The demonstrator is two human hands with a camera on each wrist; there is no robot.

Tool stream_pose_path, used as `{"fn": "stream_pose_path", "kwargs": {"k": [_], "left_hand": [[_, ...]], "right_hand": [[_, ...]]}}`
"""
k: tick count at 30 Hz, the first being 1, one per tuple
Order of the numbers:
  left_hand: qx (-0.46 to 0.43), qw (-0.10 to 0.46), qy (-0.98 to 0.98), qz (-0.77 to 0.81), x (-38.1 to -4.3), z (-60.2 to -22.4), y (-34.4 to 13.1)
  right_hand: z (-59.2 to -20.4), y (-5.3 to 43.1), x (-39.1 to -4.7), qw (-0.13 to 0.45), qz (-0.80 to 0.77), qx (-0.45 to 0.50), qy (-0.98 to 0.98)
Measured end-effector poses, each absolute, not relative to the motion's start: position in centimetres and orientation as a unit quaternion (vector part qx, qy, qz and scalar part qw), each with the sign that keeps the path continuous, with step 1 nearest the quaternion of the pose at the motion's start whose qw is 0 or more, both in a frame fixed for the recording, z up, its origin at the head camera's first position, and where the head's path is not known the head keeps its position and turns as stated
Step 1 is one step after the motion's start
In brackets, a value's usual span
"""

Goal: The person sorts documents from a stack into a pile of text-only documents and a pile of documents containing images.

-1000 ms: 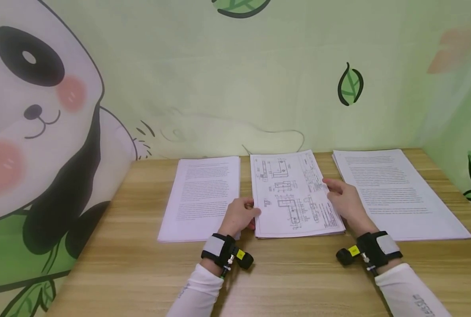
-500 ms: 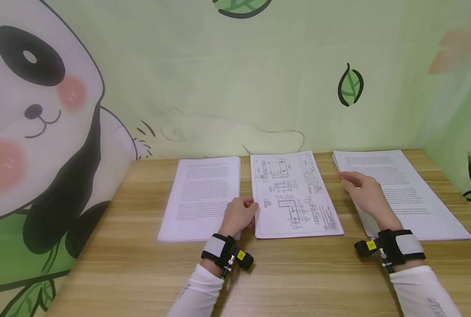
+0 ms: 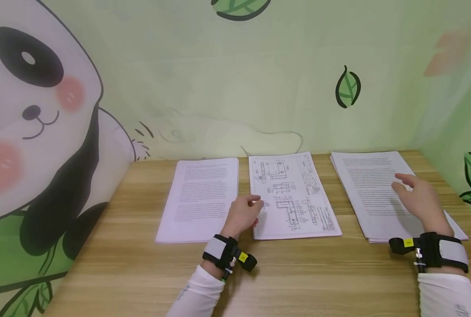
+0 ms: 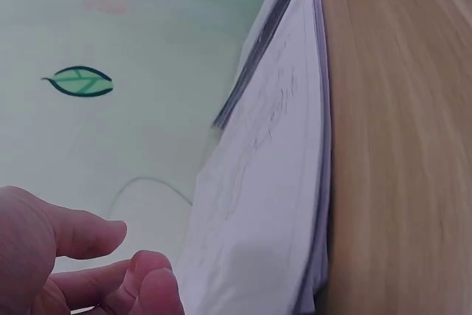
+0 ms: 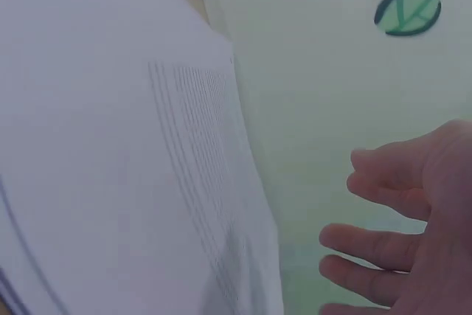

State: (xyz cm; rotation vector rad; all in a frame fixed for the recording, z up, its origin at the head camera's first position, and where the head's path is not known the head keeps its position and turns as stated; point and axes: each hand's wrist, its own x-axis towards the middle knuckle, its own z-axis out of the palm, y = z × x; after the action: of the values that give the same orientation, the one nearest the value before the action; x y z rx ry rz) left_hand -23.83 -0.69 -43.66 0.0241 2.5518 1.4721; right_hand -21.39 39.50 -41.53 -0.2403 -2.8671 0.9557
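A stack of paper with a technical drawing [image 3: 294,207] on top lies in the middle of the table. My left hand [image 3: 242,215] hovers at its left edge, fingers loosely bent with nothing between them; its shadow falls on the sheet. In the left wrist view the fingertips [image 4: 158,282] look apart from the paper. Over the right-hand stack of printed text pages [image 3: 370,189] hangs my right hand [image 3: 421,200], fingers relaxed and holding nothing. The right wrist view has these fingers spread beside the text sheet [image 5: 110,145], with a shadow on it.
Another stack of printed text pages [image 3: 203,198] lies on the left of the wooden table [image 3: 298,281]. Narrow strips of bare wood separate the three stacks. Behind the table stands a wall covering [image 3: 219,88] with a panda and leaves. Each wrist wears a strapped camera [image 3: 247,260].
My right hand has left the drawing stack's right edge and moved right, over the right-hand text stack. My left hand has come off the drawing stack's left edge and risen slightly.
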Motion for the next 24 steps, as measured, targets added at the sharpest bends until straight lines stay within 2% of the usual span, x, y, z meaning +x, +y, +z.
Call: {"fn": "stream_pose_path", "kwargs": {"k": [7, 13, 24], "left_hand": [[0.047, 0.105, 0.847, 0.518, -23.2, -43.0, 0.6], [0.058, 0.164, 0.794, 0.583, -22.9, -43.4, 2.7], [0.049, 0.194, 0.746, 0.636, -22.3, -44.2, 9.1]], "right_hand": [[-42.5, 41.9, -21.2, 0.002, 0.306, -0.104, -0.946], [-43.1, 43.2, -20.7, -0.051, 0.316, -0.153, -0.935], [-43.0, 42.9, -20.2, -0.032, 0.308, -0.184, -0.933]]}}
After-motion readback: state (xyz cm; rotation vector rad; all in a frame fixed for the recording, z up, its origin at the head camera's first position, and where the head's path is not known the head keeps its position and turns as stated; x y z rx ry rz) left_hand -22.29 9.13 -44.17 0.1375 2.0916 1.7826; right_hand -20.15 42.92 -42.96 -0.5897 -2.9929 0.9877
